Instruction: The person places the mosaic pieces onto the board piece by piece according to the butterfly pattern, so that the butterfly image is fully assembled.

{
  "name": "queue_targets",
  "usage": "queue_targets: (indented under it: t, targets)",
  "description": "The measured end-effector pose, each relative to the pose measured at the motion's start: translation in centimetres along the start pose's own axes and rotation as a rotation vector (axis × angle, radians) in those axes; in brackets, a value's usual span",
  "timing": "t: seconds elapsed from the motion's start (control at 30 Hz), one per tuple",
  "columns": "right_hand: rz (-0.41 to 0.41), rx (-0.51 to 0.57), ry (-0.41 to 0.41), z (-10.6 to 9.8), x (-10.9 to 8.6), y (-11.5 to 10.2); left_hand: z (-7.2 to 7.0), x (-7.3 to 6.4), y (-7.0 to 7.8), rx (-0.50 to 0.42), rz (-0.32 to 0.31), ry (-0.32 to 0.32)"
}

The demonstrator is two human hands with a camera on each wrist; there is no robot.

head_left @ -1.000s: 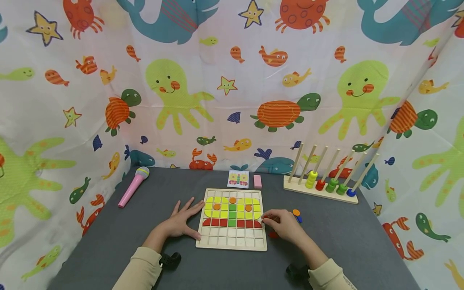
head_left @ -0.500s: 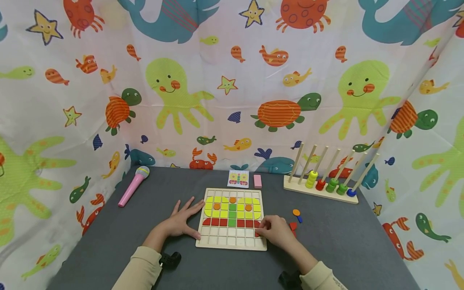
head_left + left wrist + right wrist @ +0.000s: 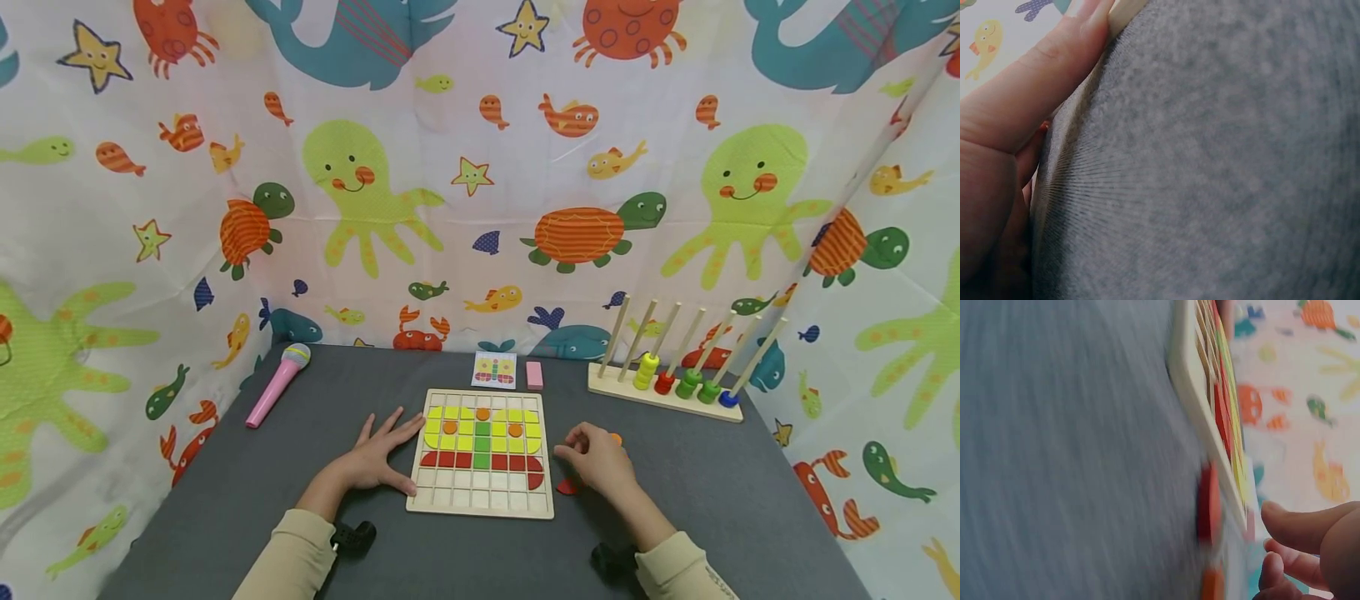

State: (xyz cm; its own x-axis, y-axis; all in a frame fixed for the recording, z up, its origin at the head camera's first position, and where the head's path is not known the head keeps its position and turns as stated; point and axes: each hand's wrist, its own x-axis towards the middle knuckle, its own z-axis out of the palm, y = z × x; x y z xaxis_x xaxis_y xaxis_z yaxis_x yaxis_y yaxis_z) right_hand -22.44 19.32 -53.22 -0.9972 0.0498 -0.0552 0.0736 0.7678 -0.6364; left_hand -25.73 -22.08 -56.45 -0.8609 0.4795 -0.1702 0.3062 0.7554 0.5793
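A wooden grid board (image 3: 480,513) lies on the dark table, bearing yellow, orange, green and red tiles. One red tile (image 3: 536,481) with a rounded corner sits below the right end of the red row. My left hand (image 3: 366,460) rests with spread fingers at the board's left side; its thumb (image 3: 1035,75) touches the wooden edge in the left wrist view. My right hand (image 3: 600,460) hovers just right of the board, its thumb and fingers apart and holding nothing. Below its fingertips lie loose red tiles (image 3: 567,486), partly hidden by the hand.
Behind the board are a small pattern card (image 3: 493,370) and a pink block (image 3: 533,375). A pink toy microphone (image 3: 276,387) lies back left. A peg rack with coloured rings (image 3: 664,393) stands back right. An orange disc (image 3: 617,438) shows beside my right hand.
My right hand set a red tile into a cell below the red row's right end, let go, and moved right towards the loose red tiles. The left hand has stayed still.
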Motion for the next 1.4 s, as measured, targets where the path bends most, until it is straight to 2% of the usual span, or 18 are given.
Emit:
queue_targets:
  t: [0.17,0.33,0.57,0.73,0.83,0.97,1.17,1.4]
  targets:
    - [0.018,-0.064,0.065,-2.4,1.2,2.9,0.0,0.0,0.0,-0.001,0.006,0.003]
    - [0.023,-0.13,0.103,-3.7,1.7,5.3,-0.1,0.0,-0.1,-0.002,0.006,0.003]
    - [0.061,-0.154,0.089,-3.9,1.9,6.2,0.1,0.0,-0.2,0.002,0.006,0.007]
    - [0.049,-0.096,0.073,-3.3,1.3,4.7,0.0,-0.2,0.0,-0.001,-0.003,-0.001]
    - [0.007,-0.019,0.058,-2.5,0.4,2.7,-0.1,-0.1,0.0,0.002,-0.006,0.003]
    - [-0.064,0.063,-0.003,-1.1,-0.8,0.0,-0.1,0.0,0.0,0.007,-0.009,0.008]
    - [-0.162,0.108,-0.115,1.5,-2.1,-2.7,-0.1,-0.1,-0.1,-0.002,-0.015,0.001]
    - [-0.212,0.085,-0.129,3.4,-2.8,-4.1,-0.1,-0.1,0.1,-0.001,-0.012,0.004]
